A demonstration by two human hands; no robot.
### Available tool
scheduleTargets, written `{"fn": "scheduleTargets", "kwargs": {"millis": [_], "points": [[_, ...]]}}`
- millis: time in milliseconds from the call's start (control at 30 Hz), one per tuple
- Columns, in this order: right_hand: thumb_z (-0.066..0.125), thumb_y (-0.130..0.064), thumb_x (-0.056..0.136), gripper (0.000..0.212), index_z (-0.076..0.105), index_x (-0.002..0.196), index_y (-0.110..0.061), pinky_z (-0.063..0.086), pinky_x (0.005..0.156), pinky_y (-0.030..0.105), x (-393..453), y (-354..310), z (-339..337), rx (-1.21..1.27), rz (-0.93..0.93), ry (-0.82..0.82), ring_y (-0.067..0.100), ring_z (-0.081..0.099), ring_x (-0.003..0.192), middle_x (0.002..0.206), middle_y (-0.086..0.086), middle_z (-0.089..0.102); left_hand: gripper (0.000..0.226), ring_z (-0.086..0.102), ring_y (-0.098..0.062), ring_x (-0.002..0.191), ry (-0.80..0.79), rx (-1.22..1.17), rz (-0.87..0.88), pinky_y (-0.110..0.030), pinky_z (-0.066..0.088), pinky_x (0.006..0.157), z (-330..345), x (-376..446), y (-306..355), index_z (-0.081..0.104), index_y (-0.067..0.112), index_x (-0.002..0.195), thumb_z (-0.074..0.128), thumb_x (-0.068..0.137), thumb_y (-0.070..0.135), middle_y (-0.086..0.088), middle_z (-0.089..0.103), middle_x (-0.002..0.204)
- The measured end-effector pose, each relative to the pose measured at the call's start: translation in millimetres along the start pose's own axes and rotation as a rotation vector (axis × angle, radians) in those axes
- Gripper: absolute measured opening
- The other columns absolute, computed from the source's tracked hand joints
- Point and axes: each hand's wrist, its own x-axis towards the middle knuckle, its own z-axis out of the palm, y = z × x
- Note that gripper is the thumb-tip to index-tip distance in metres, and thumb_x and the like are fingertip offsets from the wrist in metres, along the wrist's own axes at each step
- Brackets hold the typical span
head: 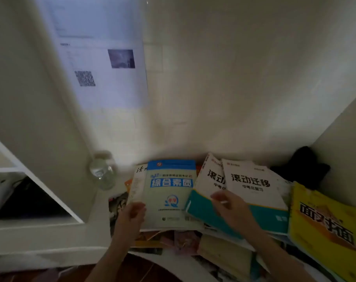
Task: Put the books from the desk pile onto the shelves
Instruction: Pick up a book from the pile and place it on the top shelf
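head view: two hands, left hand (132,214) gripping blue book (170,192), right hand (232,208) gripping white-teal book (254,188)

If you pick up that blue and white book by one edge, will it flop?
Probably a bit: the blue and white book looks like a thin softcover, so it may sag. Its cover seems glossy, maybe slippery. The left hand is at its edge; books under it might shift.

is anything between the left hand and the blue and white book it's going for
Nothing visible. The left hand is already at the lower left edge of the blue and white book, which lies on top of the pile. The water bottle stands off to the left, out of the way.
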Motion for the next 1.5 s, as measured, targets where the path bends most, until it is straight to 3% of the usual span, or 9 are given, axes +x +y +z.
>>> {"fn": "scheduleTargets", "kwargs": {"millis": [100, 200, 300, 500, 700, 900, 1033, 1267, 1500], "points": [[0.061, -0.023, 0.094, 0.026, 0.058, 0.119, -0.017, 0.042, 0.079, 0.004, 25.8, -9.5, 46.8, -0.181, -0.101, -0.06, 0.007, 0.054, 0.105, 0.115, -0.005, 0.056, 0.028, 0.056, -0.024, 0.106, -0.014, 0.275, 0.016, -0.032, 0.05, 0.078, 11.7, 34.6, 0.2, 0.058, 0.014, 0.121, 0.058, 0.094, 0.02, -0.009, 0.058, 0.123], [0.058, -0.032, 0.093, 0.049, 0.044, 0.138, -0.018, 0.039, 0.107, 0.026, 37.7, -2.5, 87.2, -0.381, -0.114, -0.17, 0.018, 0.036, 0.129, 0.141, 0.001, 0.039, 0.056, 0.051, -0.029, 0.12, -0.105, 0.458, -0.078, -0.044, 0.048, 0.097, 19.7, 63.1, -9.5, 0.042, 0.007, 0.14, 0.06, 0.092, 0.029, -0.013, 0.049, 0.137], [0.056, -0.041, 0.091, 0.059, 0.038, 0.144, -0.022, 0.029, 0.114, 0.037, 43.2, 11.1, 101.2, -0.583, -0.103, -0.116, 0.023, 0.022, 0.137, 0.152, 0.001, 0.028, 0.068, 0.054, -0.027, 0.115, -0.139, 0.455, -0.098, -0.041, 0.052, 0.09, 22.1, 78.7, -15.6, 0.037, 0.008, 0.141, 0.067, 0.086, 0.036, -0.011, 0.049, 0.134], [0.061, -0.04, 0.091, 0.07, 0.028, 0.148, -0.016, 0.024, 0.118, 0.035, 39.9, 22.1, 100.4, -0.389, 0.01, -0.045, 0.021, 0.021, 0.143, 0.157, 0.006, 0.021, 0.035, 0.07, -0.024, 0.089, -0.263, 0.096, -0.343, -0.046, 0.06, 0.079, 18.3, 93.4, -1.4, 0.061, 0.011, 0.103, 0.079, 0.077, 0.026, -0.007, 0.071, 0.104], [0.054, -0.035, 0.097, 0.061, 0.028, 0.149, -0.018, 0.016, 0.111, 0.018, 38.9, 19.4, 88.1, -0.314, 0.028, -0.083, 0.014, 0.023, 0.142, 0.156, -0.002, 0.027, 0.036, 0.068, -0.023, 0.091, -0.286, 0.041, -0.207, -0.044, 0.06, 0.076, 22.7, 72.3, 7.3, 0.038, 0.021, 0.12, 0.061, 0.093, 0.029, -0.005, 0.063, 0.112], [0.048, -0.034, 0.1, 0.053, 0.034, 0.148, -0.017, 0.026, 0.117, 0.031, 42.6, 17.8, 69.9, -0.181, 0.104, -0.18, 0.016, 0.028, 0.143, 0.157, 0.0, 0.029, 0.03, 0.071, -0.018, 0.081, -0.182, 0.109, 0.074, -0.045, 0.061, 0.071, 15.6, 48.3, 30.2, 0.041, 0.028, 0.12, 0.058, 0.095, 0.027, 0.0, 0.068, 0.107], [0.045, -0.037, 0.101, 0.05, 0.04, 0.145, -0.014, 0.033, 0.106, 0.022, 42.5, 11.6, 56.9, -0.043, 0.176, -0.194, 0.016, 0.041, 0.135, 0.149, 0.001, 0.042, 0.033, 0.071, -0.011, 0.073, -0.116, 0.186, 0.235, -0.031, 0.057, 0.06, -10.8, 31.1, 74.1, 0.043, 0.028, 0.121, 0.061, 0.093, 0.026, 0.001, 0.069, 0.101], [0.048, -0.046, 0.095, 0.035, 0.063, 0.116, -0.022, 0.059, 0.079, 0.039, 24.4, -15.9, 10.2, 0.728, 0.349, -0.194, 0.023, 0.071, 0.098, 0.11, 0.005, 0.073, 0.027, 0.074, -0.021, 0.07, -0.24, -0.029, 0.201, -0.034, 0.058, 0.052, 4.3, 8.1, 147.2, 0.05, 0.032, 0.112, 0.066, 0.09, 0.025, -0.002, 0.075, 0.087], [0.064, -0.033, 0.091, 0.027, 0.066, 0.111, -0.016, 0.059, 0.065, 0.026, 29.7, 33.7, -59.4, 0.318, 0.335, 0.15, 0.014, 0.073, 0.08, 0.096, 0.001, 0.075, 0.031, 0.074, -0.018, 0.075, -0.401, -0.044, 0.066, -0.039, 0.062, 0.064, 116.6, 19.7, 109.0, 0.052, 0.026, 0.113, 0.069, 0.088, 0.028, -0.001, 0.073, 0.101]]}}
